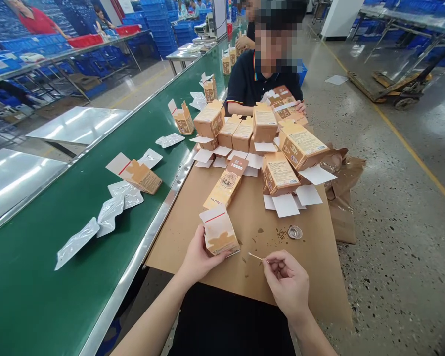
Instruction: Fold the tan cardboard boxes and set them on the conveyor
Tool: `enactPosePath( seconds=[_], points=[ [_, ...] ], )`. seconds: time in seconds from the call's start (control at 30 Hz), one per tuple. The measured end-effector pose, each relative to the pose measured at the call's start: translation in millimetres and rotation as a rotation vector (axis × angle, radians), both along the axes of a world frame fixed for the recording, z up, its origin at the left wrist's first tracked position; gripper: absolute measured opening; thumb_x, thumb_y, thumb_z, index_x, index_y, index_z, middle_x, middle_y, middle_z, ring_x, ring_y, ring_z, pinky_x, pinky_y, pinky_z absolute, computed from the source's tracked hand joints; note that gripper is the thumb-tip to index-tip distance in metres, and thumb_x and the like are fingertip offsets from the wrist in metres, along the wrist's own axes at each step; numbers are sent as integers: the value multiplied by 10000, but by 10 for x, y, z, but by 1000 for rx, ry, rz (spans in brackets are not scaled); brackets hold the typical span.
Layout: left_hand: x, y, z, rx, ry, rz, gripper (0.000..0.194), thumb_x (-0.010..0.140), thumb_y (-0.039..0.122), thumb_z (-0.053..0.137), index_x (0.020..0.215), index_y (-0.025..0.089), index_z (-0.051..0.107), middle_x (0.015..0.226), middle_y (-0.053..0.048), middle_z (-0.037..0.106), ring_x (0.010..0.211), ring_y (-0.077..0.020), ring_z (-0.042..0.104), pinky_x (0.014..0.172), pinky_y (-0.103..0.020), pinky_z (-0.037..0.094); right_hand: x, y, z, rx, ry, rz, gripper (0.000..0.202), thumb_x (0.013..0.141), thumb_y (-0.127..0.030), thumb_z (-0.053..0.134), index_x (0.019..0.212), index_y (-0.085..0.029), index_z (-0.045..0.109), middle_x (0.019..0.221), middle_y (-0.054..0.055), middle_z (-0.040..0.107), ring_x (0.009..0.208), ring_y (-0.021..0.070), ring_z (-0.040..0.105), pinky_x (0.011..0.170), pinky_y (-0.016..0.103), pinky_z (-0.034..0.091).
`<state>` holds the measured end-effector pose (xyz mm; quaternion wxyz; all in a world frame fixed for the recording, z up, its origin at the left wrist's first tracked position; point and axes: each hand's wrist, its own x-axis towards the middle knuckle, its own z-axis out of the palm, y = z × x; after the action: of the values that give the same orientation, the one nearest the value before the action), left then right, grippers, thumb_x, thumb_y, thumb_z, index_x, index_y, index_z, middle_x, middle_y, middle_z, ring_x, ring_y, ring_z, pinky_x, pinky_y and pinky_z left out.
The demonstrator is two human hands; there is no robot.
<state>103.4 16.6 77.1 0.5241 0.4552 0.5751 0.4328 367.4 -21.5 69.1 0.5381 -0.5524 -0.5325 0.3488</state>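
Observation:
My left hand (197, 258) holds a small tan carton (218, 231) upright on the cardboard-covered table (311, 267), its white top flap with a red stripe standing open. My right hand (287, 283) pinches a thin wooden stick (255, 256) between thumb and forefinger, its tip pointing left toward the carton. A flat unfolded carton (227, 183) lies just beyond. Further back sits a pile of erected cartons (278, 173) with open white flaps.
A green conveyor belt (44, 296) runs along my left, carrying silver foil pouches (111, 213) and a carton (143, 175). A small round metal lid (294, 232) lies on the table. A person in a dark shirt (252, 81) sits opposite, handling cartons. Speckled floor lies to the right.

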Motion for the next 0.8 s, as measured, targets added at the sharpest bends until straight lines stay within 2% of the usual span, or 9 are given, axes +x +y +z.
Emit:
enactPosePath(
  seconds=[0.13,0.3,0.43,0.5,0.57,0.67,0.73,0.8],
  points=[
    [-24,-85,-76,22,46,1,792,703,396,1131,1408,349,772,1360,-127,845,1321,-494,820,1151,-672,674,67,-80,64,27,20,-26,193,1054,-343,879,889,-258,827,738,4,742,584,148,693,558,222,613],
    [-25,-102,-218,33,156,27,716,699,430,1114,1332,334,794,1292,-135,843,1237,-491,828,1089,-665,666,64,-98,152,67,17,-43,169,1047,-294,873,891,-251,824,729,-2,738,570,141,698,554,211,618],
    [-6,-104,-190,92,191,-4,639,731,432,1086,1302,331,817,1217,-122,846,1207,-479,832,1117,-645,657,53,-60,190,99,19,-49,192,1060,-314,882,889,-249,825,727,0,739,565,141,691,546,210,612],
    [-105,-96,-149,114,273,59,613,735,471,1071,1265,323,801,1184,-118,847,1181,-476,834,1094,-635,669,56,-37,188,111,16,-47,210,1071,-337,882,888,-250,825,734,4,744,570,144,695,550,211,616],
    [-344,-92,-113,122,400,210,670,688,555,1064,1228,301,759,1164,-119,839,1158,-483,831,1060,-638,682,77,-23,172,114,4,-42,229,1085,-362,877,891,-251,825,741,9,748,582,150,707,561,214,626],
    [-936,-169,-79,65,592,565,818,535,674,1046,1143,293,652,1126,-106,800,1155,-514,816,1055,-688,682,133,-22,123,109,-29,-34,268,1102,-412,875,893,-251,827,748,21,755,588,157,709,562,218,625],
    [-1384,-297,-72,-29,672,797,877,457,684,1057,1083,318,564,1082,-76,752,1162,-522,803,1073,-720,674,159,-28,82,100,-48,-23,304,1110,-457,877,892,-250,830,739,23,748,579,157,697,553,219,615],
    [-1775,-432,-77,-35,670,930,898,435,629,1096,1050,338,510,1054,-34,694,1179,-500,785,1117,-742,657,150,-35,40,84,-45,-3,353,1115,-518,877,889,-251,834,729,23,737,578,161,691,553,224,614]
  ],
)
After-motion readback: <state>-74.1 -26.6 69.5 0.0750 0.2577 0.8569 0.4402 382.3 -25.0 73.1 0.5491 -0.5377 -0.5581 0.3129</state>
